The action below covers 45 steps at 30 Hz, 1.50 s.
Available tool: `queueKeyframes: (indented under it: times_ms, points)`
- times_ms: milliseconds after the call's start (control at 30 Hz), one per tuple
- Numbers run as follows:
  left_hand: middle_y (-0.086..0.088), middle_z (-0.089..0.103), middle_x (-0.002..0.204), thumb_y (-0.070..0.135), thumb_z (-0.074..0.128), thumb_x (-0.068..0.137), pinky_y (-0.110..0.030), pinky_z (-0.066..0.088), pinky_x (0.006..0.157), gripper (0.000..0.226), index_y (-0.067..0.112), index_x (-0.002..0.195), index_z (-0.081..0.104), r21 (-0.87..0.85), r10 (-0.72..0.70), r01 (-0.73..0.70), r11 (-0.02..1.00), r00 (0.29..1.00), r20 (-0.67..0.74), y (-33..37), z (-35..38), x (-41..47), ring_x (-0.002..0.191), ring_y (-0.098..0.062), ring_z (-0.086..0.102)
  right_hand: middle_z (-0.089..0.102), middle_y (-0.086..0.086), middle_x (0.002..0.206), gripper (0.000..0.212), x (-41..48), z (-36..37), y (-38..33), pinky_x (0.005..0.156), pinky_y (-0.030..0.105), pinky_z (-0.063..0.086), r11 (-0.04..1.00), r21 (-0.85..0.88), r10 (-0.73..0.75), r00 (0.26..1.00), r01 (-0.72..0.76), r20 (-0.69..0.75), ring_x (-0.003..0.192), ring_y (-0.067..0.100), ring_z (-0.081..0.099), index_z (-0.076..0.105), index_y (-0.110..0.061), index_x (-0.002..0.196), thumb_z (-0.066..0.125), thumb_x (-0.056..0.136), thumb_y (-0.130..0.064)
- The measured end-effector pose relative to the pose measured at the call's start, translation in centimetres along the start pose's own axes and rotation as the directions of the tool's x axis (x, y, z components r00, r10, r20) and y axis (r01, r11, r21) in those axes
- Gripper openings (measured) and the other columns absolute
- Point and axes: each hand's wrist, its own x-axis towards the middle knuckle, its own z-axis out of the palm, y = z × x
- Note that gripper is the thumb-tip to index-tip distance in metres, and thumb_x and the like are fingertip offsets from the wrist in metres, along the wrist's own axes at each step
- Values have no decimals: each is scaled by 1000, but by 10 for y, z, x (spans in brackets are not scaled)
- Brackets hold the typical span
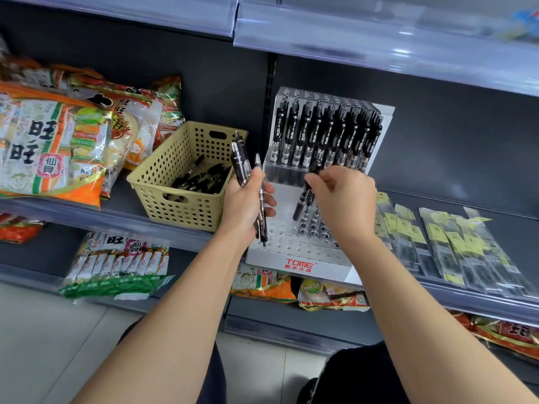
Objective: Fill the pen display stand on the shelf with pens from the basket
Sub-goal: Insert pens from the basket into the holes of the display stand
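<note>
On the middle shelf (122,196), the white pen display stand (291,256) sits right in front of me, with the beige perforated basket (178,212) just beside it on the left. My left hand (248,204) is curled around a small bunch of black pens (240,164). Their upper ends stick up above my thumb, and one hangs lower through my fingers over the near left part of the stand. My right hand (345,199) hovers over the middle of the stand, fingers bent. Thumb and fingertips pinch the top of a single black pen (302,204). That pen is tilted, its tip down among the open holes of the middle step. The far rows of the stand are already full of upright black pens (323,135), while the near rows show bare holes. More loose pens (201,179) lie in the bottom of the basket. Left of the basket, big orange and white snack bags (49,141) are piled on the same shelf. To the right of the stand, flat clear packets with yellow labels (455,243) lie in a row.
</note>
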Motion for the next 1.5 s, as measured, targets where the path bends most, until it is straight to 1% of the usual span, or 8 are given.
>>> queueKeyframes:
  times_ms: [167, 400, 667, 800, 967, 1200, 1400, 1500]
  points:
    - [-5, 53, 79, 28, 52, 98, -29, 51, 49, 16, 13, 93, 54, 4, 23, -22, 1000, 999, -38, -1, -2, 3, 63, -12, 56, 53, 0, 50, 33, -4, 7, 1, 51, 30, 42, 1000, 5, -6, 999, 7, -52, 46, 16, 46, 62, -8, 66, 60, 93, -28]
    - [-5, 51, 79, 27, 52, 98, -29, 52, 49, 14, 15, 91, 54, -21, 38, -39, 999, 998, -41, -1, -3, 5, 65, -12, 56, 60, 4, 54, 31, -4, 9, -1, 52, 31, 43, 999, 7, -46, 987, 48, -155, 50, 22, 53, 66, -6, 72, 61, 92, -28]
    - [-3, 51, 76, 27, 51, 98, -29, 52, 50, 20, 8, 102, 56, -3, 46, -46, 999, 998, -37, -3, -3, 8, 66, -13, 56, 62, 7, 58, 35, -7, 20, 4, 54, 28, 47, 988, -155, 17, 999, -9, 50, 54, 25, 57, 64, -5, 69, 62, 90, -33]
    - [-2, 52, 75, 26, 50, 99, -29, 53, 50, 23, 6, 107, 55, 6, 47, -47, 999, 998, -29, -3, -3, 8, 65, -12, 56, 44, 2, 49, 44, -7, 24, 4, 47, 25, 31, 956, -294, 54, 989, -12, 137, 50, 26, 45, 47, -10, 60, 56, 94, -36]
    - [-3, 52, 75, 26, 50, 99, -29, 53, 50, 27, 2, 112, 54, 10, 45, -44, 999, 998, -43, -4, -2, 8, 65, -12, 56, 38, 0, 52, 49, -2, 22, -1, 52, 26, 31, 922, -388, 76, 975, 11, 208, 57, 27, 46, 31, -16, 56, 51, 97, -33]
    - [-4, 52, 76, 26, 52, 98, -30, 53, 51, 24, 5, 109, 54, 8, 33, -33, 999, 998, -58, -5, 0, 8, 66, -13, 57, 38, 2, 52, 48, 3, 19, -11, 47, 24, 25, 899, -435, 82, 959, 46, 271, 58, 27, 45, 33, -14, 55, 50, 98, -25]
    - [-4, 53, 75, 25, 52, 98, -29, 52, 51, 27, 2, 111, 55, 7, 37, -37, 999, 998, -53, -5, -1, 9, 66, -14, 57, 38, 4, 52, 48, 3, 17, -11, 55, 27, 35, 914, -404, 146, 949, -22, 279, 60, 27, 47, 34, -12, 54, 52, 96, -24]
    - [-3, 53, 74, 25, 52, 98, -29, 53, 51, 23, 4, 106, 55, 4, 40, -40, 999, 998, -49, -5, -1, 8, 65, -14, 57, 39, 3, 54, 46, 3, 19, -13, 50, 24, 29, 894, -447, 156, 943, -10, 292, 63, 28, 48, 35, -13, 56, 51, 97, -21]
